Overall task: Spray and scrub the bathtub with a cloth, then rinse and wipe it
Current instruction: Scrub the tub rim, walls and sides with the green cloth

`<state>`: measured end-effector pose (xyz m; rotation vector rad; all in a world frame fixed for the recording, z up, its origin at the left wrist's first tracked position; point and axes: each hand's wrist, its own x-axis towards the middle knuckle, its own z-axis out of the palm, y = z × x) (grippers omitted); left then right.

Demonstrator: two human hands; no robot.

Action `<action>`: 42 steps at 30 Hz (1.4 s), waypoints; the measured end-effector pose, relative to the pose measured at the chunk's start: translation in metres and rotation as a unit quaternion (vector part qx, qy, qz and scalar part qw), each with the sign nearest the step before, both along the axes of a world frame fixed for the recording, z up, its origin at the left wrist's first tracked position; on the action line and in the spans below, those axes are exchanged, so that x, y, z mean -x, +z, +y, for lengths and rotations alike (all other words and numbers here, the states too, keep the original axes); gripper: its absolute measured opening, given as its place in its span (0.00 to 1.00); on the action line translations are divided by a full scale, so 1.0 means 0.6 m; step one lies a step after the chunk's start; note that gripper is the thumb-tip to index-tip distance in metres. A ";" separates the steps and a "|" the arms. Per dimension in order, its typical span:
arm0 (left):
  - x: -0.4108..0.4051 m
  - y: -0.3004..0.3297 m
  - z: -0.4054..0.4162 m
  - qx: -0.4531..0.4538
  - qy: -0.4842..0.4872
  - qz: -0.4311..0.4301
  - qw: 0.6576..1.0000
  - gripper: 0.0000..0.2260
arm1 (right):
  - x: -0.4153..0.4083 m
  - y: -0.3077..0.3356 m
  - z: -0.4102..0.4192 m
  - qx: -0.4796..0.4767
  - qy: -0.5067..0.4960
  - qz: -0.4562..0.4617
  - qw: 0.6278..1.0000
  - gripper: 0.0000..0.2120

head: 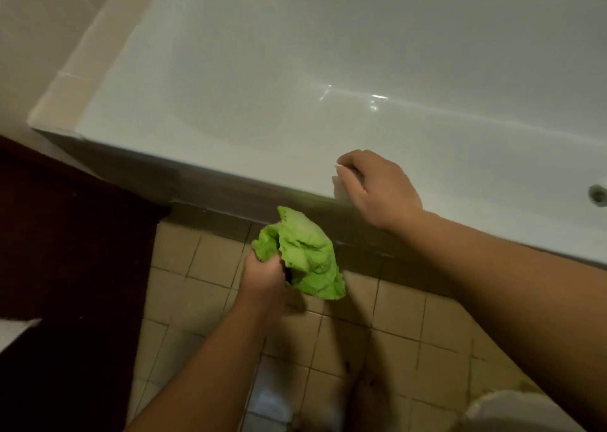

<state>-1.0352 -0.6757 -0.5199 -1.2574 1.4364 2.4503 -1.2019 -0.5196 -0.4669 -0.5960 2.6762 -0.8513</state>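
Gripping a bunched green cloth [303, 260], the left hand [262, 275] is held over the tiled floor [397, 313], just short of the bathtub [262, 70]; its fingers are curled round the lower part of the cloth, whose loose folds stand up above the fist. The right hand [377, 190] is seen at the tub's near rim with its fingers curled round a small pale object [341, 188] — what that object is cannot be told, since most of it is hidden under the palm.

The tub lies ahead of and above both hands, its long axis running from the left end at the tiled ledge [65, 80] toward the right, where the drain [597, 195] is seen at the edge of view. The right hand is the nearer to the basin, already over the rim; the cloth is lower and to the left, apart from the tub, so a forward and upward reach would be needed before scrubbing could be done with it.

Nothing is seen lying in the tub; a faint sheen is shown on its floor, but whether it is wet cannot be judged. A dark mat [75, 234] is laid on the floor at the left.
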 end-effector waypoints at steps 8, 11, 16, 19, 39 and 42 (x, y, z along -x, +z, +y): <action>-0.032 0.170 0.034 0.150 -0.113 0.031 0.982 0.23 | -0.198 0.095 0.062 0.216 -0.032 -0.250 0.943 0.29; -0.031 0.200 0.062 0.246 -0.224 0.005 0.943 0.20 | -0.249 0.095 0.074 0.368 -0.146 -0.327 0.858 0.32; -0.012 0.267 0.120 0.008 -0.302 -0.006 0.953 0.19 | -0.268 0.114 0.110 0.459 -0.297 -0.357 0.757 0.30; -0.011 0.288 0.136 0.018 -0.332 -0.031 0.943 0.13 | -0.266 0.121 0.141 0.445 -0.337 -0.359 0.748 0.30; 0.211 0.191 0.045 0.584 -0.561 0.058 0.583 0.15 | -0.256 -0.014 0.150 0.454 -0.632 -0.308 0.547 0.14; 0.244 0.160 0.023 0.588 -0.627 0.069 0.506 0.23 | -0.246 -0.038 0.130 0.449 -0.696 -0.253 0.500 0.15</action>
